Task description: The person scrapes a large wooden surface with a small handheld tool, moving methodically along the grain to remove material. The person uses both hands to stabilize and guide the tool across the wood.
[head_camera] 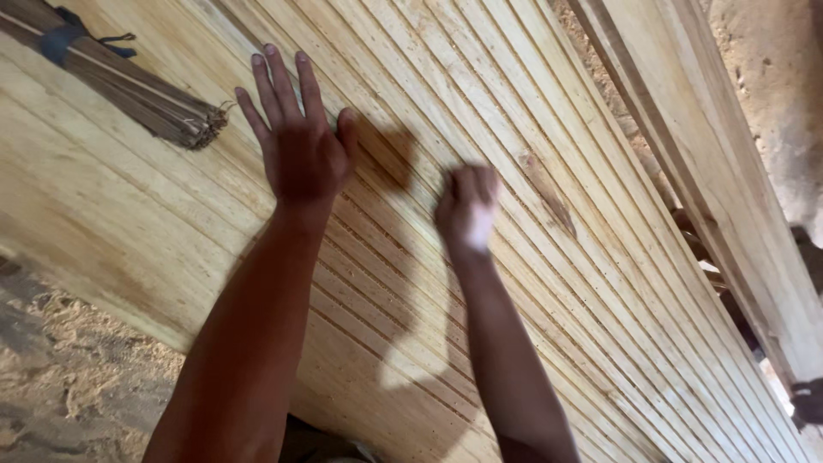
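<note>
Wood fills most of the view: a big pale panel (pixel 600 283) made of many thin strips side by side, with long grooves running between them. It lies slanted across the picture. A thick wooden beam (pixel 686 129) runs along its right edge. Down in the left corner is dirt ground covered in sawdust (pixel 60 369). Near the top left, a bundle of thin brown sticks (pixel 129 86) lies on the panel, tied with a dark blue band (pixel 62 39). It is well apart from both hands. The left hand (pixel 298 146) lies flat on the panel with its fingers spread wide open, and it holds nothing. It looks like it is pressing down to keep steady. The right hand (pixel 467 208) is just beside it, curled into a fist on the grooves. It is blurry, so it seems to be moving fast. There is a pale patch at the fist, but I cannot tell if the fist holds something or not. It looks like a rubbing or smoothing job, and the fist is in the middle of a stroke. To do this well, the fist should follow the grooves while the flat hand stays firm. A small dark knot (pixel 549 193) sits in the wood near the fist.
</note>
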